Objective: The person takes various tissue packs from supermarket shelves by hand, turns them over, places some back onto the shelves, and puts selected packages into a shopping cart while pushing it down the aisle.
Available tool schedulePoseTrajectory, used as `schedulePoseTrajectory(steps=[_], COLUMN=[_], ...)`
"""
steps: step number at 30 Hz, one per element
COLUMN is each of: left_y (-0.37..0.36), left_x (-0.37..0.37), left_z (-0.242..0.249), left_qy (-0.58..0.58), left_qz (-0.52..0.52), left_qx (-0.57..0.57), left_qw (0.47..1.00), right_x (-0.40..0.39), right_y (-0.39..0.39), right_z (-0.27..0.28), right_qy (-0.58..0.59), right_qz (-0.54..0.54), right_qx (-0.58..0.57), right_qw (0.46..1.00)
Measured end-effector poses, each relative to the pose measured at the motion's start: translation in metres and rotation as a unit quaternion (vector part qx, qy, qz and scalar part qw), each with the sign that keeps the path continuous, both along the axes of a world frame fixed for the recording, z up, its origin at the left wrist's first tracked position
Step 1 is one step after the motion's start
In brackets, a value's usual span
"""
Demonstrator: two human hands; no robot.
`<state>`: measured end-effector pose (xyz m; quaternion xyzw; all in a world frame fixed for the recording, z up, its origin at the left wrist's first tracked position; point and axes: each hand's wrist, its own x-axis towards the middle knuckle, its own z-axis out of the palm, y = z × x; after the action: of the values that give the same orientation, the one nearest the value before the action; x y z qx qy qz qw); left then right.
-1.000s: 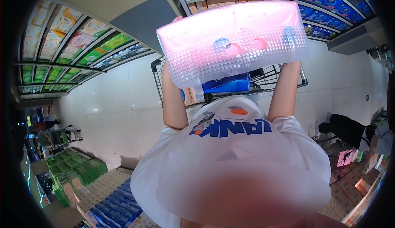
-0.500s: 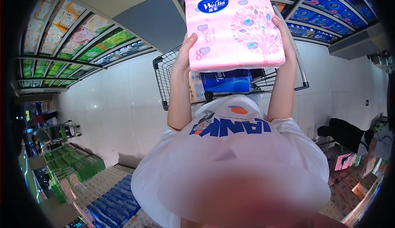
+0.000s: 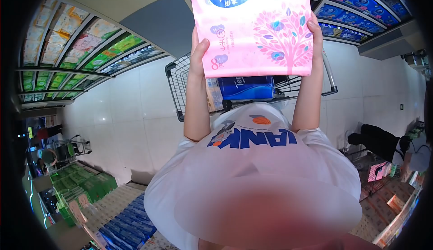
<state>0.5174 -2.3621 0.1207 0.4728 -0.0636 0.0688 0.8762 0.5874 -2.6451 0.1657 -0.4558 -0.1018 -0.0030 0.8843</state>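
Note:
A pink pack of tissues (image 3: 243, 38) with a blue label and a tree print is held up between my two hands, its front turned toward me. My left hand (image 3: 198, 53) grips its left edge, thumb on the front. On the opposite edge my right hand (image 3: 315, 31) has its thumb against the front, while its other fingers are hidden behind the pack. Below and behind it stands a shopping cart (image 3: 177, 85), partly covered by the pack. In the cart lie a blue pack (image 3: 247, 88) and a pale beige pack (image 3: 214, 94).
Shelves of tissue packs (image 3: 67, 38) line the left, and blue packs (image 3: 361, 11) fill shelves at upper right. Stacked goods (image 3: 126, 218) stand at lower left. A person in dark clothing (image 3: 379, 141) is at the right beside another cart. Further carts (image 3: 76, 146) show at far left.
The pink pack has tilted to face me more squarely and come slightly higher and nearer, so its top edge now leaves the view. Both hands still hold its sides.

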Motion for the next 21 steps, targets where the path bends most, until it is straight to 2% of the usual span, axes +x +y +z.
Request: schedulePoseTrajectory(steps=[2, 5, 7, 8, 10, 11, 14, 15, 18, 21], left_y=[0.007, 0.020, 0.026, 0.026, 0.012, -0.001, -0.053, -0.069, -0.088, -0.086], left_x=[0.000, 0.001, -0.003, -0.005, -0.011, -0.014, -0.026, -0.028, -0.031, -0.028], left_z=[-0.010, -0.014, -0.012, -0.017, -0.036, -0.038, -0.037, -0.035, -0.030, -0.026], left_qy=[0.005, 0.039, 0.180, 0.184, 0.217, 0.213, 0.170, 0.154, 0.134, 0.130], left_qz=[-0.009, -0.010, -0.108, -0.110, -0.140, -0.158, -0.177, -0.175, -0.168, -0.167], left_qx=[0.001, 0.062, 0.001, 0.005, -0.172, -0.221, -0.320, -0.338, -0.352, -0.340], left_qw=[1.000, 0.997, 0.978, 0.977, 0.951, 0.938, 0.915, 0.912, 0.911, 0.916], right_x=[-0.003, -0.017, -0.030, -0.036, -0.050, -0.052, -0.063, -0.062, -0.064, -0.064], right_y=[0.000, 0.008, 0.012, 0.012, 0.014, 0.019, 0.059, 0.064, 0.078, 0.078], right_z=[0.002, 0.010, 0.017, 0.021, 0.040, 0.046, 0.069, 0.068, 0.056, 0.049], right_qy=[0.002, 0.018, 0.041, -0.015, -0.115, -0.111, -0.220, -0.294, -0.322, -0.356], right_qz=[-0.013, -0.024, -0.024, -0.022, 0.004, 0.002, -0.096, -0.125, -0.152, -0.108], right_qx=[-0.011, -0.011, -0.002, -0.040, -0.160, -0.159, -0.274, -0.309, -0.299, -0.249], right_qw=[1.000, 0.999, 0.999, 0.999, 0.980, 0.981, 0.931, 0.896, 0.885, 0.894])
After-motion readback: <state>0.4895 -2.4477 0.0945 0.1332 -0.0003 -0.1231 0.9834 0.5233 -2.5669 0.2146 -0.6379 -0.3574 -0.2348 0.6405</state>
